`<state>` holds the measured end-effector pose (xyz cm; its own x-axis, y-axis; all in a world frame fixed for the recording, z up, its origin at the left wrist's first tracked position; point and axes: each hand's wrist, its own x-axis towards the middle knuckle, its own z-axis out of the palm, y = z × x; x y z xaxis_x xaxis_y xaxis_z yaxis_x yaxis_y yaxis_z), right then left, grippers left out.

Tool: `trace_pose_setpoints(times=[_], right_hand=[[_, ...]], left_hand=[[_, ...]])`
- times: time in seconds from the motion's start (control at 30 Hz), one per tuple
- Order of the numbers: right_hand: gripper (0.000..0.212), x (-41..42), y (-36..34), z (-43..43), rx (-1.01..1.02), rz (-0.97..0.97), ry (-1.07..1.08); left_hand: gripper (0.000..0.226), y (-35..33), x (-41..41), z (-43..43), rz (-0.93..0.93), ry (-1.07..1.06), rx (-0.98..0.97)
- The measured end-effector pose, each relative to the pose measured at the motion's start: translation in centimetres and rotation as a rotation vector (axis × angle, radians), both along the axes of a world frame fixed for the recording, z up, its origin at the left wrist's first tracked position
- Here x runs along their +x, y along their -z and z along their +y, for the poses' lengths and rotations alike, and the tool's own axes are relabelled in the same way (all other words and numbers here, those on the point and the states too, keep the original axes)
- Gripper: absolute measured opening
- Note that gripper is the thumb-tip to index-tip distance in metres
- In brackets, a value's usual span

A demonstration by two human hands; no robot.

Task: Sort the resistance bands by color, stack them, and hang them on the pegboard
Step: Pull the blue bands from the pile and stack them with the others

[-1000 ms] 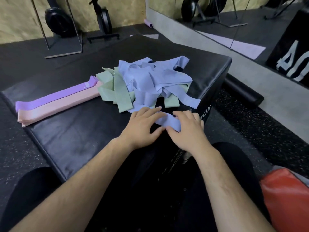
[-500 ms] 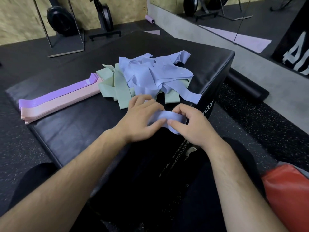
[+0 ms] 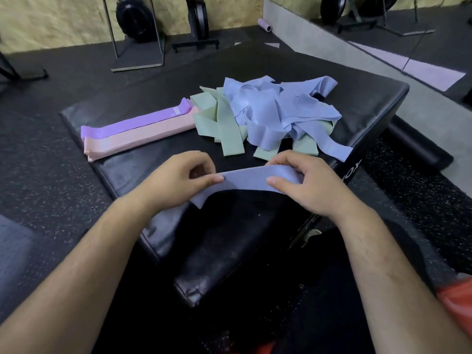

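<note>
Left grip (image 3: 176, 180): closed on the left part of one blue band (image 3: 245, 178), thumb on top, fingers curled under.
Right grip (image 3: 306, 185): pinching the same band's right end, thumb on top.
Held band: spread flat between both grips over the near edge of the black padded surface (image 3: 370, 103); left tip droops.
Loose pile: tangled blue bands (image 3: 275, 108) lying over green bands (image 3: 224, 129), far right.
Sorted: purple stack (image 3: 138, 123) and pink stack (image 3: 138, 139) side by side, touching, left of the pile.
</note>
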<state>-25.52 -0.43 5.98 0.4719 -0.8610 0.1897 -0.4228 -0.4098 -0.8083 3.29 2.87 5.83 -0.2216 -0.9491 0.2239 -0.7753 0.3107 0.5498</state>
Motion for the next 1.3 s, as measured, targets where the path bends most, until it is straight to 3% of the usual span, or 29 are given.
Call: trace_pose_setpoints(times=[0.07, 0.17, 0.27, 0.47, 0.63, 0.77, 1.03, 1.3], right_hand=[[0.017, 1.1, -0.3, -0.6, -0.021, 0.032, -0.008], [0.018, 2.4, 0.0, -1.2, -0.038, 0.04, -0.007], [0.019, 3.3, 0.8, -1.4, -0.026, 0.07, -0.013], [0.042, 3.4, 1.9, -1.8, -0.011, 0.114, 0.084], [0.045, 2.6, 2.6, -2.3, 0.045, 0.078, 0.134], [0.043, 1.6, 3.4, -2.8, 0.046, 0.067, 0.181], [0.032, 1.7, 4.5, -2.2, 0.052, -0.012, 0.285], [0.016, 2.0, 5.9, -2.0, -0.181, 0.125, 0.309]], left_hand=[[0.025, 0.8, 2.0, 0.6, 0.032, -0.077, 0.013], [0.02, 2.8, 3.3, 1.6, 0.279, -0.172, 0.124], [0.021, 4.5, 2.9, 2.5, 0.39, -0.224, 0.068], [0.007, 4.7, 2.6, 2.8, 0.481, -0.342, -0.038], [0.007, 4.5, 3.8, 2.8, 0.536, -0.561, -0.115], [0.004, 4.8, 4.7, 2.8, 0.529, -0.636, -0.114], [0.022, 4.8, 4.4, 3.3, 0.429, -0.664, -0.087], [0.02, 5.1, 4.0, 3.4, 0.263, -0.717, -0.097]])
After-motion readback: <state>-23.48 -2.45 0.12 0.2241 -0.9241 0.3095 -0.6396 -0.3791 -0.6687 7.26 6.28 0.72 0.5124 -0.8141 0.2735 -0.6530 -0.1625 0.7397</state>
